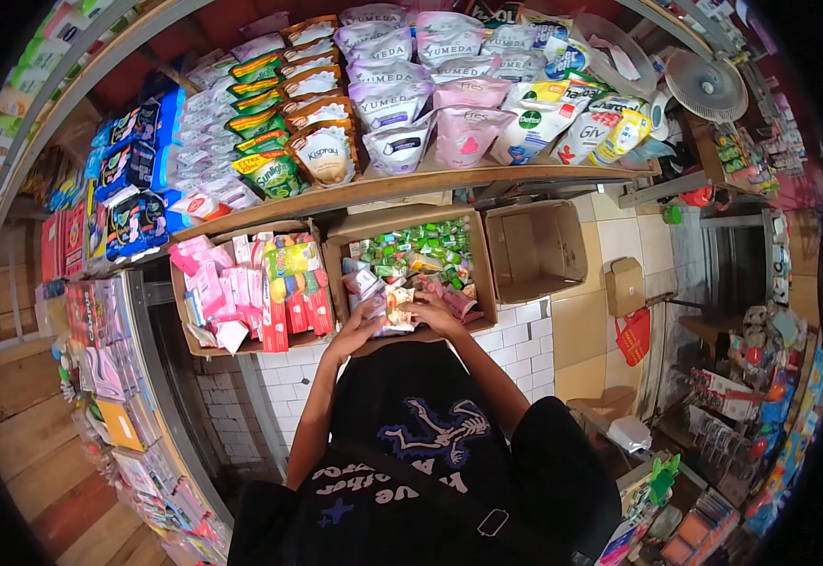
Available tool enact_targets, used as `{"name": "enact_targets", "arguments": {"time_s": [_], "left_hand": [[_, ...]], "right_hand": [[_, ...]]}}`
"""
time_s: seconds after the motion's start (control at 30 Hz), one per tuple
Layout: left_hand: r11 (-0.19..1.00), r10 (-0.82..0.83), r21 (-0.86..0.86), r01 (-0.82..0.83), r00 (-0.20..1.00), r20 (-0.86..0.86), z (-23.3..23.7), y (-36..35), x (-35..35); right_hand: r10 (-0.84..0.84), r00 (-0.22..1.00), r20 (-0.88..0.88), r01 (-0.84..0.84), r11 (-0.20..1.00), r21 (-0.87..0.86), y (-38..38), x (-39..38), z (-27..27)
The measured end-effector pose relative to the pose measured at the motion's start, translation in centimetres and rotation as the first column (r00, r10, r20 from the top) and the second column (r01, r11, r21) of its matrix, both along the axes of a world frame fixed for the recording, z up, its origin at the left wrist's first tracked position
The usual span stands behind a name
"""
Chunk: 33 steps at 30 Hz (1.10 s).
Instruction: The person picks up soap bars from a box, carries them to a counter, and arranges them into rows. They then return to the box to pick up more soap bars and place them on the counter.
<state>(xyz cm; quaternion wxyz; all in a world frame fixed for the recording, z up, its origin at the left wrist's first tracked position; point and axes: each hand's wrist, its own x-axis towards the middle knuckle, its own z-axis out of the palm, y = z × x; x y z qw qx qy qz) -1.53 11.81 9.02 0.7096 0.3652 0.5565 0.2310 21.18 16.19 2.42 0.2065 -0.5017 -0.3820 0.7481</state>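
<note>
A small cream-and-orange packet (399, 307) lies between my two hands, low over the near end of an open cardboard box (334, 274). From the left, my left hand (361, 325) has its fingers closed against the packet's side. My right hand (436, 313) grips the packet's upper right, fingers bent over it. Green-capped bottles (427, 241) fill the far half of the same box. Around my hands are pink and purple sachets (458, 300), partly hidden by the hands. The print on the packet is too small to read.
Left of it, another box (190, 321) holds pink packs and red cartons. An open cardboard box (536, 247) stands on the right. Above, a wooden shelf edge (383, 189) carries rows of detergent pouches (388, 104). A fan (706, 85) stands at upper right.
</note>
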Motion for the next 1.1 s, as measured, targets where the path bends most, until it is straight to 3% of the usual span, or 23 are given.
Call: {"name": "enact_targets", "arguments": {"time_s": [0.07, 0.17, 0.2, 0.33, 0.43, 0.53, 0.63, 0.93, 1.03, 1.1], "left_hand": [[0.998, 0.027, 0.055, -0.027, 1.0, 0.003, -0.5, 1.3, 1.0], [0.994, 0.05, -0.1, -0.048, 0.999, 0.018, -0.9, 3.2, 1.5], [0.989, 0.125, -0.071, -0.129, 0.991, -0.054, -0.4, 3.4, 1.6], [0.936, 0.329, -0.201, -0.289, 0.922, 0.204, 0.4, 3.7, 1.2], [0.889, 0.452, -0.252, -0.383, 0.824, 0.342, 0.0, 3.0, 1.3], [0.862, 0.506, -0.282, -0.422, 0.76, 0.408, -0.1, 2.1, 1.5], [0.871, 0.485, -0.345, -0.351, 0.728, 0.485, 0.1, 2.5, 1.3], [0.851, 0.517, -0.358, -0.384, 0.732, 0.444, -1.0, 2.5, 1.3], [0.848, 0.525, -0.353, -0.396, 0.719, 0.454, -1.5, 2.5, 1.2], [0.825, 0.56, -0.362, -0.433, 0.71, 0.426, -2.0, 2.3, 1.3]], "right_hand": [[0.079, 0.997, -0.007, -0.079, 0.995, 0.057, 0.5, -0.4, 4.3], [-0.002, 0.99, -0.141, 0.005, 1.0, 0.017, 0.2, -1.1, 4.3], [-0.056, 0.979, -0.194, 0.061, 0.998, 0.019, 0.2, -1.4, 5.8], [-0.262, 0.88, -0.396, 0.266, 0.963, -0.047, 0.0, -2.4, 4.7], [-0.382, 0.867, -0.318, 0.329, 0.921, -0.21, -0.4, -2.3, 4.7], [-0.424, 0.86, -0.284, 0.375, 0.903, -0.21, -0.4, -2.2, 4.9], [-0.483, 0.833, -0.269, 0.438, 0.873, -0.214, -0.6, -2.4, 4.3], [-0.395, 0.892, -0.218, 0.392, 0.918, -0.058, -0.1, -1.6, 4.5], [-0.39, 0.917, -0.085, 0.367, 0.908, -0.203, 0.6, -1.1, 4.8], [-0.314, 0.946, -0.085, 0.293, 0.936, -0.193, 1.4, -0.8, 4.5]]}}
